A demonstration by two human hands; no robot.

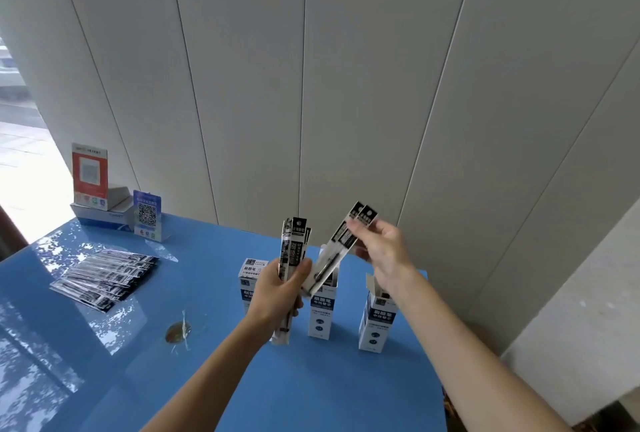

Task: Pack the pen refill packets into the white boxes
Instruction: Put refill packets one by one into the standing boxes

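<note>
White boxes (320, 310) three, left hand (280, 289) gripping packet bundle (292, 258), right hand (384, 248) pinching two packets (343, 241)

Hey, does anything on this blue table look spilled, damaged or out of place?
One thing: a brownish blotch on the glossy table top, near the left forearm, looks like a stain or chip. The white boxes stand upright.

Left box (250, 284) partly hidden behind hands (277, 293).

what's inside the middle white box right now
The lower ends of the packets pinched by the right hand dip into the middle box; anything deeper is hidden.
</note>
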